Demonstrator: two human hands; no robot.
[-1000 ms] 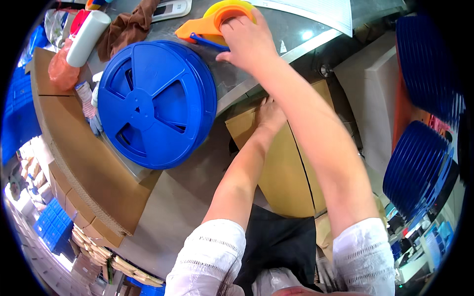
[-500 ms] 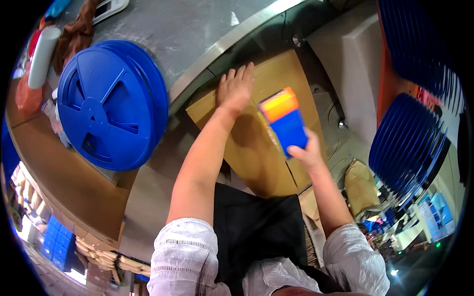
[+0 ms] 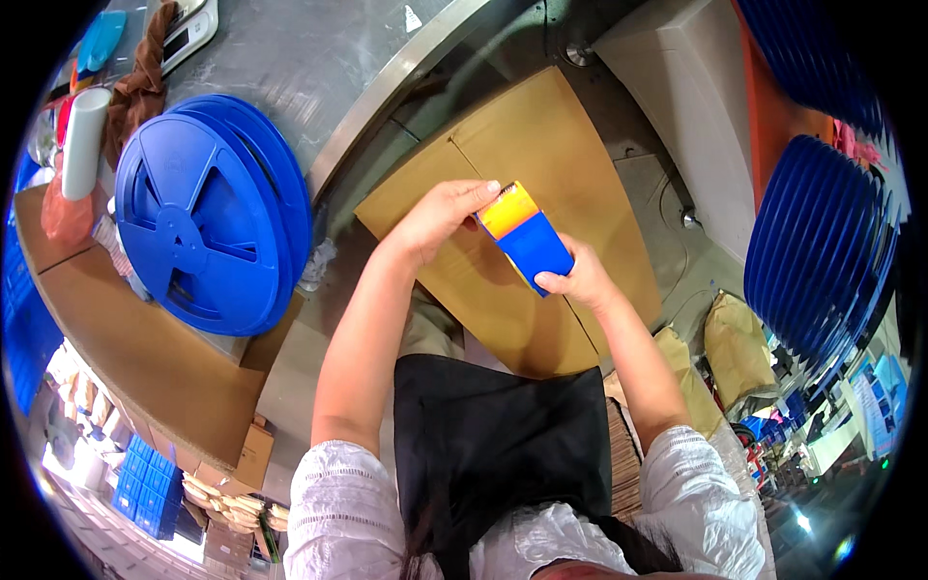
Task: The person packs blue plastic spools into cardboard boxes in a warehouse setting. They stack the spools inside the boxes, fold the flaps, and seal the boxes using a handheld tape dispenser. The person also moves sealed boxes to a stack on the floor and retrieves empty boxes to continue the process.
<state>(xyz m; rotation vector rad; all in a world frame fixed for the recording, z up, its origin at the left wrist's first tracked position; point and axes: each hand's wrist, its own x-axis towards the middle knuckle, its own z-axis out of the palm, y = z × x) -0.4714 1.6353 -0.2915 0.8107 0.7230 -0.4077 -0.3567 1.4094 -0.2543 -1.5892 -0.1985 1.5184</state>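
A blue tape dispenser (image 3: 534, 253) with a yellow-orange front and a row of small dark teeth at its tip is held over a flat brown cardboard box (image 3: 522, 121). Its rear end is in my right hand (image 3: 583, 277), the thumb lying across the blue side. At the toothed tip, my left hand (image 3: 440, 222) is closed, with thumb and fingers pinched against the yellow end. Whether a strip of tape is between those fingers cannot be made out. Below the dispenser, a dark slit between flaps shows in the box.
Large blue plastic reels (image 3: 208, 227) stand at the left beside a grey metal table (image 3: 290, 58). An open cardboard carton (image 3: 174, 377) lies nearer. More blue reels (image 3: 817, 261) are stacked at the right, with a brown paper sack (image 3: 737, 348) below them. A white box-like block (image 3: 677, 106) stands far right.
My left hand has come off the box's surface and moved nearer, onto the dispenser's tip. My right hand has drawn the dispenser slightly toward me and left. The view has shifted a little.
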